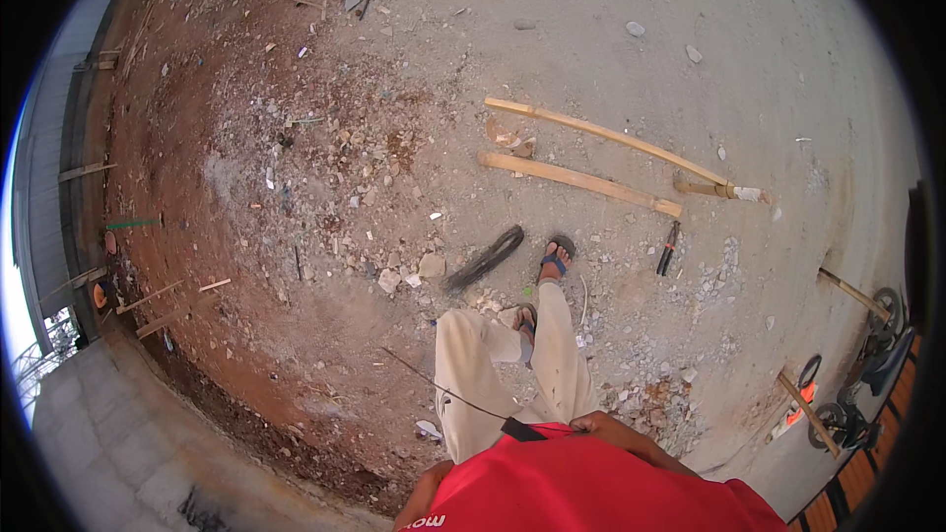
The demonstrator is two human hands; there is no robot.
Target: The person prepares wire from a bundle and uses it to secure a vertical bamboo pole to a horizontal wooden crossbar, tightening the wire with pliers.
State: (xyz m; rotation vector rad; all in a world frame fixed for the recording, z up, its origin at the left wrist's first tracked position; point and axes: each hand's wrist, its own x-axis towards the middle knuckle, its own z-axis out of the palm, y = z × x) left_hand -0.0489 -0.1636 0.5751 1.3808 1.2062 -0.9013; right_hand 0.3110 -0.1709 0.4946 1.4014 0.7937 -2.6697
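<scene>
My right hand [595, 424] is at my waist, against the red shirt. Its fingers are bent out of sight, so I cannot tell whether they hold anything. A thin dark wire [419, 371] crosses in front of my thighs, passes a small black block [522, 430] and runs toward that hand. My left hand [429, 486] is low beside my left hip, with its fingers mostly hidden by the shirt and trousers. On the ground ahead of my feet lies a looped bundle of black wire [485, 261]. Pincers with red and black handles [668, 250] lie to the right.
Two long wooden strips [611, 138] [581, 182] lie ahead, beside a short round wooden piece [724, 190]. Rubble and stones [389, 280] cover the ground at left. A concrete edge [128, 404] runs along the lower left. Motorbikes [852, 414] and upright posts [808, 416] stand at right.
</scene>
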